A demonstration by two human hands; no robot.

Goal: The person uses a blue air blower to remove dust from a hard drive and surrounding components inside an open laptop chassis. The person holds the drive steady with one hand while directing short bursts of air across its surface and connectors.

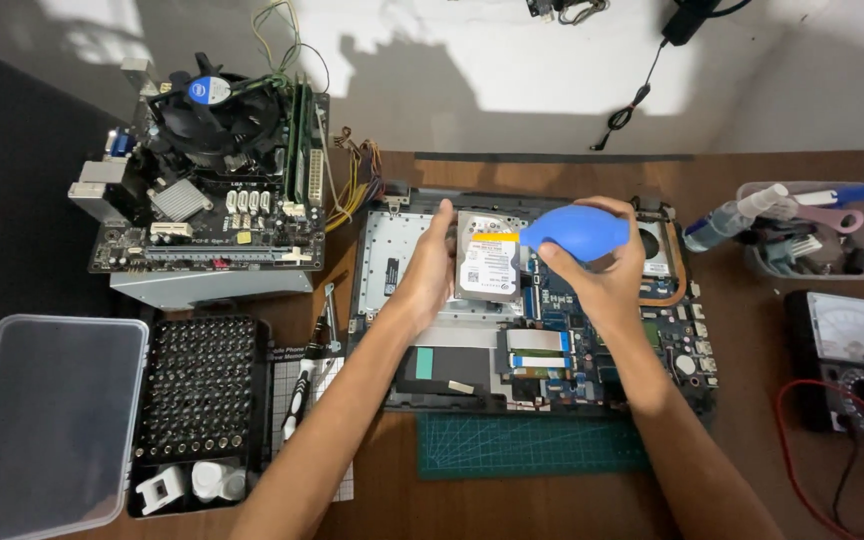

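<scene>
At the centre of the frame, above an opened laptop (472,360), my left hand (430,270) grips the edge of a hard drive (487,258), holding it upright. My right hand (602,275) is closed around a blue air blower (577,232), its yellow nozzle touching the drive's top. A desktop motherboard (212,190) sits upper left, a screwdriver bit case (197,400) lower left.

Left hand (430,272) gripping hard drive (487,262); right hand (602,278) around blue air blower (577,232), above opened laptop (552,340).
</scene>
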